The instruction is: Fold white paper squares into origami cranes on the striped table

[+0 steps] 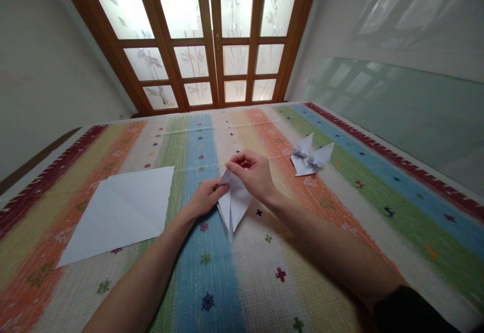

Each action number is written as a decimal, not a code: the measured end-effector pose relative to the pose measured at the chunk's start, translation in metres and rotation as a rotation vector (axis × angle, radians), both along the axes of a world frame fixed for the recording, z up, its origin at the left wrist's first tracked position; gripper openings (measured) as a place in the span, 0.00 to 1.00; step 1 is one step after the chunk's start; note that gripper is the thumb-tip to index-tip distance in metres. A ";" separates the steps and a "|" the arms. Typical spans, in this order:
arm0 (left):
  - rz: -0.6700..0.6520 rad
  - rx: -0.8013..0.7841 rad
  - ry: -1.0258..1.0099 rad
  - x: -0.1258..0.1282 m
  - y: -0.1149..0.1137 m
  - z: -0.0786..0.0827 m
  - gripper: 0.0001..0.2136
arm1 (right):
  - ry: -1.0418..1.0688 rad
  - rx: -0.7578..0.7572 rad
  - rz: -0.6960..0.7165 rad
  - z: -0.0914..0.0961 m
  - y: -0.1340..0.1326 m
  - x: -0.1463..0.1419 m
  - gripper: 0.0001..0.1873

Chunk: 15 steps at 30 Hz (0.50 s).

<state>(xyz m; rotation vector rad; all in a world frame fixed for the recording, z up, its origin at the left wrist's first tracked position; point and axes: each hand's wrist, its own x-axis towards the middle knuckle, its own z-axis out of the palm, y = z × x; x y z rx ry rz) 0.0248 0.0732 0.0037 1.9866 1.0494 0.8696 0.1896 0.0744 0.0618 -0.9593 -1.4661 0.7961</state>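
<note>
A folded piece of white paper [239, 203] stands over the blue and cream stripes of the cloth, its narrow point toward me and creased layers showing along its length. My left hand [207, 195] grips its left edge, with the thumb lying on the front layer. At the upper tip, my right hand [252, 171] pinches the paper between thumb and forefinger. Part of the upper fold is hidden behind the right fingers. Both hands are closed on the same paper.
To the left lies a flat white paper sheet [121, 212]. A finished-looking folded paper figure [310, 156] with pointed flaps sits at the right. Underneath is a striped tablecloth [280, 292]. Wooden glazed doors [217, 91] stand beyond the table, and walls flank both sides.
</note>
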 end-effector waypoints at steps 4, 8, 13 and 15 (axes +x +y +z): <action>-0.030 0.008 0.034 -0.003 -0.001 0.004 0.16 | -0.019 0.004 -0.007 0.000 0.000 0.000 0.05; -0.060 0.026 0.065 -0.008 -0.002 0.009 0.15 | -0.028 0.030 -0.015 0.000 -0.002 0.000 0.06; -0.097 0.119 0.113 -0.014 -0.003 0.010 0.16 | -0.108 0.107 -0.020 0.001 -0.006 -0.002 0.07; -0.101 0.160 0.134 -0.018 -0.002 0.007 0.17 | -0.154 0.148 -0.025 0.002 -0.009 -0.002 0.07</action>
